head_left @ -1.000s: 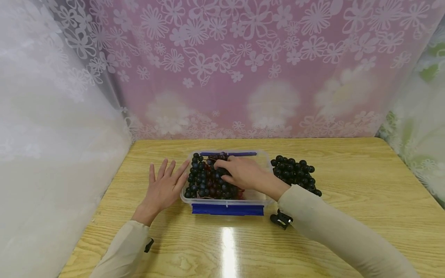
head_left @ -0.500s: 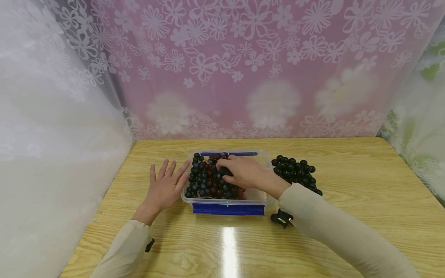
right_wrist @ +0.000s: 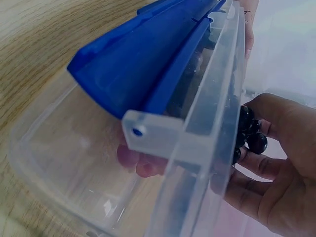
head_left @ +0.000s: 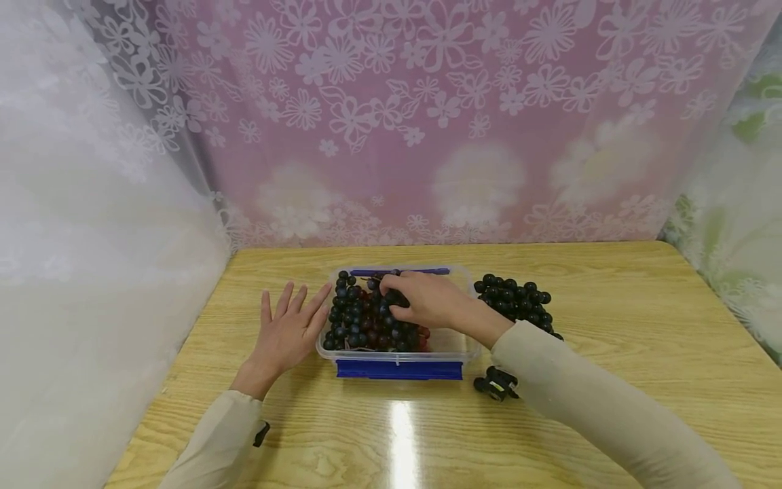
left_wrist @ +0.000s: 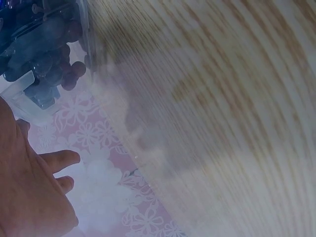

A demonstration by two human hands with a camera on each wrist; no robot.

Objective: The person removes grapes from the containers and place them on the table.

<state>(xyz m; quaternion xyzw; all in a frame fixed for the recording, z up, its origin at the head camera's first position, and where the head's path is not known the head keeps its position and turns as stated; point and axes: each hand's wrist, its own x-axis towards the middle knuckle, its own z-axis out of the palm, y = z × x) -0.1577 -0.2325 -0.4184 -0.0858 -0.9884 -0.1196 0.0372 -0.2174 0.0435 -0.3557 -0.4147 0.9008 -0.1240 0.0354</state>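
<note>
A clear plastic container with blue side clips stands mid-table, its left and middle parts filled with dark grapes and some red grapes. My right hand reaches in from the right, thumb and fingers curled around a bunch of black grapes near the rim. Part of that bunch is hidden by the hand and the container wall. My left hand lies with fingers spread at the container's left side, index fingertip right at the rim; in the left wrist view this hand is beside the container corner.
Another bunch of black grapes lies on the wooden table just right of the container, partly behind my right forearm. A small black device shows by the right sleeve. A pink floral curtain hangs behind the table.
My right hand has shifted very slightly rightward over the grapes, still curled on the bunch. The left hand, the container and the bunch on the table stay in place.
</note>
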